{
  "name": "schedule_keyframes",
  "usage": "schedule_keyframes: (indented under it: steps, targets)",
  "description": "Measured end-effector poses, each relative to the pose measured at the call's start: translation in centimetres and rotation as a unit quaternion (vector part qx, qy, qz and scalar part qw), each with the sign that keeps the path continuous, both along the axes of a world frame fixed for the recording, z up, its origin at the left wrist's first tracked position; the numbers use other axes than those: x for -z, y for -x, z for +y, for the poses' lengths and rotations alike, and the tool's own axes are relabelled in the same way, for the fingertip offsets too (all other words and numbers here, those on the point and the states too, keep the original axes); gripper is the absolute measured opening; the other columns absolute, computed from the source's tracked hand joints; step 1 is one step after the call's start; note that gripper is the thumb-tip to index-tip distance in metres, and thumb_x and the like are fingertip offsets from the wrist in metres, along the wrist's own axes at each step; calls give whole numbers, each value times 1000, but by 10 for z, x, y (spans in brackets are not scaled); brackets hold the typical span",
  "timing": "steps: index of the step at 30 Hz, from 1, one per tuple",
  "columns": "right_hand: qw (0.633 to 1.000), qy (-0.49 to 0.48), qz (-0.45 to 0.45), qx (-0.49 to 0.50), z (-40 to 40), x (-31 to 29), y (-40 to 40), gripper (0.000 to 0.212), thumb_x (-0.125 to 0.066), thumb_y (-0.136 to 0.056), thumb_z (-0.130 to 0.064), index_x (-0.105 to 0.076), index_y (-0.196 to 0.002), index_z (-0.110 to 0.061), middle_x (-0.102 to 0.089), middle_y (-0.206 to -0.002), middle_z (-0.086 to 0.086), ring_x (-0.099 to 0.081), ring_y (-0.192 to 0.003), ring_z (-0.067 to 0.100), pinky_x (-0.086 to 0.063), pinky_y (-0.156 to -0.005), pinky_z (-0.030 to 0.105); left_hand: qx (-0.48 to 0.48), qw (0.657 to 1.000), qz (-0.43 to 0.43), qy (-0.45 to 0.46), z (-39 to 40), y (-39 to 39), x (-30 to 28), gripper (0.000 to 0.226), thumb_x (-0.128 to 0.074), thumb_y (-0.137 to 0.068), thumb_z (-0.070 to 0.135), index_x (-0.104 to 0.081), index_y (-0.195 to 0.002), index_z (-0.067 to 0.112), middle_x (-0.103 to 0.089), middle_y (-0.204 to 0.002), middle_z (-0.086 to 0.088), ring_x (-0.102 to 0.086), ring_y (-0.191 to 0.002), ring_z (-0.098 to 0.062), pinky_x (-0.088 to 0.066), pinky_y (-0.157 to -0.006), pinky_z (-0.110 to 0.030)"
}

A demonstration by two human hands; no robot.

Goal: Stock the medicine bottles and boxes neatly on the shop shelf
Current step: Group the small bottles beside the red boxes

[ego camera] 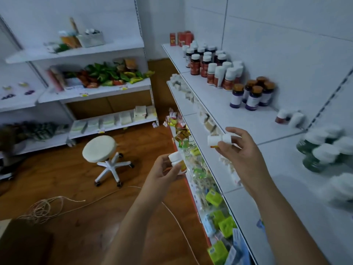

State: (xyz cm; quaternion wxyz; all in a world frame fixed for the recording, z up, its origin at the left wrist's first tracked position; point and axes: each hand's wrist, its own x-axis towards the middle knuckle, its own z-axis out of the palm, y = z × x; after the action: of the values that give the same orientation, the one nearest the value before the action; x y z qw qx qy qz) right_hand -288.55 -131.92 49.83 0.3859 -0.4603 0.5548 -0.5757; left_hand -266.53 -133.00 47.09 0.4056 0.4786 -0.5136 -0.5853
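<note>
At the far left a white metal shelving unit (91,92) carries blurred goods: green and red packets (107,75) on its middle board and a row of pale flat boxes (118,119) on the lower one. On the brown wooden floor (63,175) in front of it stands one round white stool on a five-legged wheeled base (100,147), and nearer lies one loose coil of pale string (41,207). Right of the stool, the left hand (164,171) holds one small white plastic bottle with a white cap (176,160), fingers curled round its body, out in front of the shelf edge. The right hand (242,152) pinches two more small white bottles side by side (219,140), lying on their sides, just above the near edge of the long white top shelf (238,119). Along that shelf, from far to near, stand about three red boxes (181,38), a packed group of a dozen or more dark bottles with white caps (208,60), five purple-labelled bottles with brown caps (252,93), and two small white bottles against the back wall (290,117); their like is what the hands hold. At the near right sits a blurred cluster of green bottles with white caps (324,150), too smeared to count. Below the top shelf, lower boards hold bright green small boxes (219,217) and mixed packets.
</note>
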Motion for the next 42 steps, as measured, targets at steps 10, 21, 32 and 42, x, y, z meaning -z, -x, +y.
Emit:
schedule_keyframes:
  steps: [10,21,32,42]
  targets:
    - [999,18,-35,22,-180,13,-18,40,-60,-89,-35,-60,-128,-25,-62,-125,-1,-64,-112,15,-57,-89,31,-21,999,17,-22,-184,-1,30,21,-60,-96,27,-59,-116,32,-71,-108,12,-69,-99,-6,-57,-80,-22]
    - [994,28,-76,76,-434,-17,-61,25,-55,-100,-23,-66,-121,-28,-61,-122,7,-68,-105,16,-56,-85,28,48,999,6,18,-462,-44,-10,21,-55,-100,27,-60,-119,33,-71,-111,8,-70,-98,-10,-58,-87,-30]
    - [992,14,-70,101,-659,7,-77,25,-54,-100,-19,-66,-116,-35,-63,-115,-7,-65,-108,13,-56,-81,23,40,998,-55,-4,-693,-53,19,29,-59,-96,39,-59,-124,39,-70,-113,17,-65,-107,-5,-51,-101,-39]
    - [990,21,-87,109,-945,21,-51,27,-47,-103,-26,-61,-124,-35,-61,-117,-18,-62,-109,10,-56,-91,34,38,994,-99,37,-966,-8,8,16,-59,-97,29,-59,-110,39,-71,-92,21,-68,-82,3,-49,-63,-10]
